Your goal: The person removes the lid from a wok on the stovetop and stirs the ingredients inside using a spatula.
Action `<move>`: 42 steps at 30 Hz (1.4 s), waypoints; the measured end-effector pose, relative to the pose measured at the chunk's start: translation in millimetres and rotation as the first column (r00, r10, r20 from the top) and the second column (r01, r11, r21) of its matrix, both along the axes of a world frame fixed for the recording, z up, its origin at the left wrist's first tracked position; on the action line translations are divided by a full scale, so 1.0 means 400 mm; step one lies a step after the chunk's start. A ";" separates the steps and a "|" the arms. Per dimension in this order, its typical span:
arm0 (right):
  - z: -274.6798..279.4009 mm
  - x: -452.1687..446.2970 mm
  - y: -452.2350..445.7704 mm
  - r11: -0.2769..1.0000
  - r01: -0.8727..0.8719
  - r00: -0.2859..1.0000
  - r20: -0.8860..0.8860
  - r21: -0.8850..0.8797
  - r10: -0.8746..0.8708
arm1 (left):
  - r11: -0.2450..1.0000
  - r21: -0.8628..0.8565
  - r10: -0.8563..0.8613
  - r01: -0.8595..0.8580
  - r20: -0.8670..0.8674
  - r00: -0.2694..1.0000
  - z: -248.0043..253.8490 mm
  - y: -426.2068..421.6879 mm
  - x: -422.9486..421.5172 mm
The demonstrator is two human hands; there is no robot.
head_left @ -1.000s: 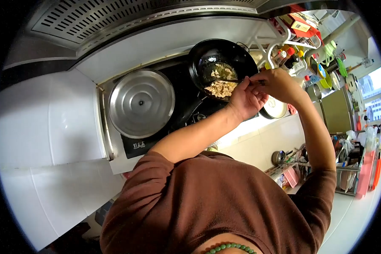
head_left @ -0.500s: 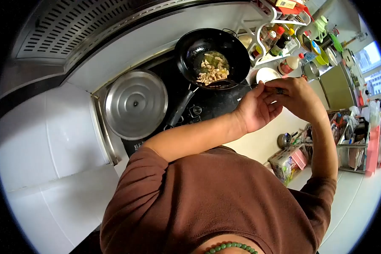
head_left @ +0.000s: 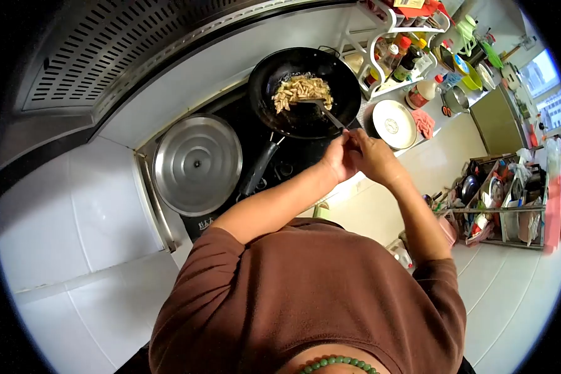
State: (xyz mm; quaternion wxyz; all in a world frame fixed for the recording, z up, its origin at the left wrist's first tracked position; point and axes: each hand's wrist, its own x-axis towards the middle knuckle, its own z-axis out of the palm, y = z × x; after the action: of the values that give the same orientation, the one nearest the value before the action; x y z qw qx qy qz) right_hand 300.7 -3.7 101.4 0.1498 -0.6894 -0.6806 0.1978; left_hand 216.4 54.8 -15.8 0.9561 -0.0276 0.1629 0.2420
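Sliced meat lies in the black wok on the stove. A spatula reaches into the wok, its blade against the meat. Its handle end runs into my two hands, which meet just beyond the wok's near right rim. My right hand is closed round the handle. Pressed up against it, my left hand is closed at the handle too, its fingertips partly hidden.
A steel lid covers the left burner. The wok's handle points toward me. Right of the wok are a white plate, a pink cloth and a bottle. Behind them stands a white rack of bottles.
Both hands have moved left and closer to the wok. The spatula has shifted, and the meat is now pushed together toward the wok's far side. The plate shows fully now.
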 end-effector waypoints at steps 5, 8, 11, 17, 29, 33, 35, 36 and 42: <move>-0.042 0.007 -0.027 0.978 0.139 0.927 -0.368 0.158 -0.072 | 0.992 0.109 -0.047 0.060 -0.115 0.992 0.055 0.002 -0.027; -0.037 0.004 -0.037 0.964 0.192 0.897 -0.431 0.186 -0.095 | 0.982 0.180 -0.036 0.065 -0.160 0.987 0.061 0.000 -0.024; -0.055 -0.002 -0.008 0.943 0.188 0.927 -0.367 0.273 -0.078 | 0.970 0.240 -0.017 0.045 -0.118 0.993 0.030 0.053 -0.025; -0.121 -0.024 0.026 0.945 0.137 0.969 -0.236 0.297 -0.066 | 0.989 0.127 -0.043 0.080 -0.269 0.962 0.035 0.073 -0.050; -0.062 -0.030 -0.087 0.978 0.134 0.947 -0.312 0.160 -0.079 | 0.983 0.103 -0.121 0.151 -0.252 0.960 0.058 -0.044 -0.083; -0.106 -0.043 -0.060 0.972 0.156 0.941 -0.325 0.174 -0.093 | 0.986 0.122 -0.078 0.118 -0.293 0.953 0.031 -0.023 -0.086; -0.091 -0.047 -0.066 0.963 0.165 0.940 -0.329 0.212 -0.089 | 0.986 0.128 -0.067 0.111 -0.305 0.950 0.047 -0.025 -0.089; -0.082 -0.050 -0.068 0.959 0.169 0.939 -0.332 0.228 -0.086 | 0.986 0.130 -0.062 0.107 -0.312 0.948 0.054 -0.028 -0.091; -0.097 -0.053 -0.044 0.975 0.088 0.956 -0.291 0.206 -0.024 | 0.988 0.148 0.004 0.037 -0.267 0.964 0.043 -0.027 -0.107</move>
State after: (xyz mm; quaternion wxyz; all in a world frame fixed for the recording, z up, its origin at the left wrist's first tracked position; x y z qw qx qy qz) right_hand 279.6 -21.3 62.4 0.3267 -0.6520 -0.6492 0.2158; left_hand 173.6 43.8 1.3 0.9268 0.0790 0.2713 0.2473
